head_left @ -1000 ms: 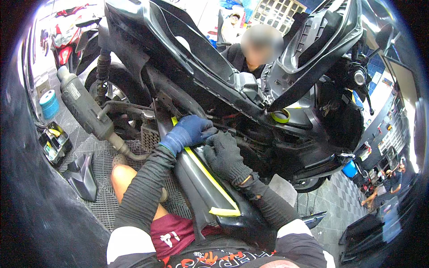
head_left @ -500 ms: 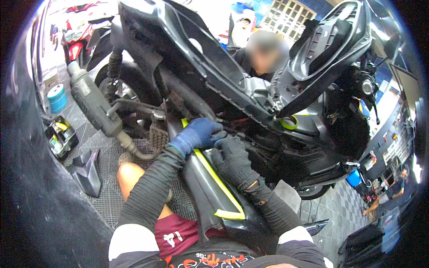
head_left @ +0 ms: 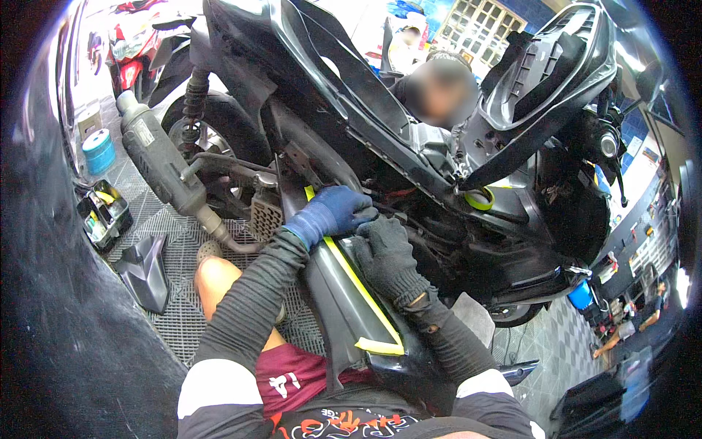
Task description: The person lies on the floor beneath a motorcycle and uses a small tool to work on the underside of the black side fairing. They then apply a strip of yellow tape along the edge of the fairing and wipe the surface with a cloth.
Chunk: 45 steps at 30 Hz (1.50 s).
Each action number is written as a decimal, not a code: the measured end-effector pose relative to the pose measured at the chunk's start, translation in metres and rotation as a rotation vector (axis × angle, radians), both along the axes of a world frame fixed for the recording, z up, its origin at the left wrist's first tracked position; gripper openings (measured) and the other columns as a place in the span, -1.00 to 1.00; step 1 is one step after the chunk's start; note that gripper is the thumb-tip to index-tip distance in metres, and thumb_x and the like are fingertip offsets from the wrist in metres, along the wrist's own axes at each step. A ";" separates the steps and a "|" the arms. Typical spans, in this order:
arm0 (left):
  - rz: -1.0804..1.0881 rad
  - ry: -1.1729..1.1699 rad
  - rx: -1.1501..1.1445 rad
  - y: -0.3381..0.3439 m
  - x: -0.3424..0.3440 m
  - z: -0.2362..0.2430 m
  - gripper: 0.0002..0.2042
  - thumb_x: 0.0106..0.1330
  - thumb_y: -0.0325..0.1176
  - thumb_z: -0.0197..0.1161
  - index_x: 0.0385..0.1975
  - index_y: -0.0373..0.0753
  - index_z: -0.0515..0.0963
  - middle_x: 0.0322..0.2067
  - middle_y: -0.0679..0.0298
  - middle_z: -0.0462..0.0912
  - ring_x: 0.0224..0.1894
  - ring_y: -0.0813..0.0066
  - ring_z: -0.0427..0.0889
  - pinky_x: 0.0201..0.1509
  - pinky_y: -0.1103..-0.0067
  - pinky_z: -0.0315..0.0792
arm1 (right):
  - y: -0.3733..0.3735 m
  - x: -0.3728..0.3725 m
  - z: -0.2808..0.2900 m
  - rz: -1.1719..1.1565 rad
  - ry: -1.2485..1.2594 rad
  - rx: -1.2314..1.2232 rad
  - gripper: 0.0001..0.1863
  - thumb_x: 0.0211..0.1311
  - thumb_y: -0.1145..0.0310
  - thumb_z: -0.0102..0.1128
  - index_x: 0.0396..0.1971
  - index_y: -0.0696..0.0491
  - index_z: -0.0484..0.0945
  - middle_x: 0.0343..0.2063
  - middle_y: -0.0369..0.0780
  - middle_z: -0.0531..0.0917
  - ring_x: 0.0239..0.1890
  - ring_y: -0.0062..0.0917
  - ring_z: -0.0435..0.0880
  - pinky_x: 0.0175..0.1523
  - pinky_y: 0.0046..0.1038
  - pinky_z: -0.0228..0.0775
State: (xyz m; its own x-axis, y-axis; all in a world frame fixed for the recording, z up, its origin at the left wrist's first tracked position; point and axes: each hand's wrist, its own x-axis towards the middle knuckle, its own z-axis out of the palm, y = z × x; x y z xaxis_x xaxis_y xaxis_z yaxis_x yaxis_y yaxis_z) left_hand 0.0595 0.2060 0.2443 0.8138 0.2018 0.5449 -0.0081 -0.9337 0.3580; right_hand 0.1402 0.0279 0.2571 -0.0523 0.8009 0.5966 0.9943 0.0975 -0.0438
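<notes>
A black motorcycle side panel (head_left: 338, 293) lies slanting across my lap, with a yellow tape strip (head_left: 360, 282) stuck along it and bent into a corner at the near end. My left hand (head_left: 333, 212), in a blue glove, rests over the panel's far part, its fingers curled together. The tape passes beneath that hand and shows again beyond it. Close beside it, my right hand (head_left: 387, 257) in a dark grey knit glove has its fingers bent in at the panel's right edge. The fingertips of both hands nearly meet; whatever they pinch is hidden.
Beyond the panel stands a partly stripped scooter (head_left: 314, 95) with its exhaust muffler (head_left: 157, 157) at left. A yellow tape roll (head_left: 480, 198) sits on it. A co-worker (head_left: 439, 91) is behind it. A tool tray (head_left: 104, 212) and loose grey cover (head_left: 144, 272) lie on the floor.
The view has shifted slightly, so the scooter sits a little further right. Both hands stay together at the same part of the panel, with fingers still bent.
</notes>
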 end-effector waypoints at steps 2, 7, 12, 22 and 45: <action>0.006 0.010 -0.043 -0.001 0.001 -0.002 -0.62 0.42 0.07 0.11 -0.29 -0.13 0.65 -0.32 0.01 0.70 -0.19 -0.10 0.67 -0.08 0.12 0.50 | -0.002 0.001 -0.002 0.006 0.012 -0.007 -0.82 0.24 0.35 0.23 -0.21 0.08 0.55 -0.24 -0.03 0.59 -0.14 -0.05 0.54 0.02 -0.05 0.33; 0.026 0.000 -0.022 0.004 0.001 -0.002 -0.62 0.41 0.07 0.13 -0.30 -0.13 0.66 -0.33 0.00 0.69 -0.21 -0.10 0.67 -0.10 0.12 0.50 | 0.002 -0.001 0.002 -0.090 0.003 -0.169 -0.79 0.26 0.32 0.24 -0.18 0.08 0.56 -0.24 -0.03 0.59 -0.12 -0.05 0.55 0.04 -0.05 0.34; 0.010 0.003 -0.041 0.004 0.002 0.000 -0.62 0.39 0.07 0.15 -0.28 -0.14 0.67 -0.32 0.00 0.70 -0.23 -0.11 0.68 -0.11 0.13 0.51 | -0.002 0.000 -0.002 -0.021 0.040 -0.046 -0.79 0.26 0.30 0.25 -0.19 0.08 0.57 -0.22 -0.04 0.61 -0.10 -0.07 0.56 0.07 -0.08 0.36; 0.027 -0.004 -0.053 0.004 0.005 -0.004 -0.61 0.39 0.08 0.15 -0.27 -0.15 0.67 -0.33 -0.01 0.70 -0.22 -0.11 0.68 -0.10 0.13 0.52 | -0.001 0.001 0.002 -0.055 0.034 -0.111 -0.76 0.23 0.30 0.27 -0.17 0.08 0.59 -0.22 -0.05 0.62 -0.08 -0.08 0.57 0.09 -0.08 0.36; -0.024 -0.112 -0.149 0.012 0.015 -0.006 -0.65 0.46 -0.01 0.13 -0.12 -0.17 0.62 -0.33 -0.03 0.71 -0.24 -0.10 0.69 -0.13 0.17 0.54 | 0.001 -0.010 0.012 -0.138 -0.059 -0.221 -0.78 0.24 0.25 0.24 -0.25 0.08 0.61 -0.32 -0.04 0.60 -0.16 -0.06 0.57 0.01 -0.04 0.34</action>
State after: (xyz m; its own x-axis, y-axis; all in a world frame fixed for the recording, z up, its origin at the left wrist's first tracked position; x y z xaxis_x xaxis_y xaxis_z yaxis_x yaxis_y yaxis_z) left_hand 0.0742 0.2176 0.2384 0.7551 0.2687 0.5980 -0.0770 -0.8694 0.4880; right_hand 0.1299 0.0289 0.2691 0.0370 0.9133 0.4055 0.9990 -0.0445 0.0090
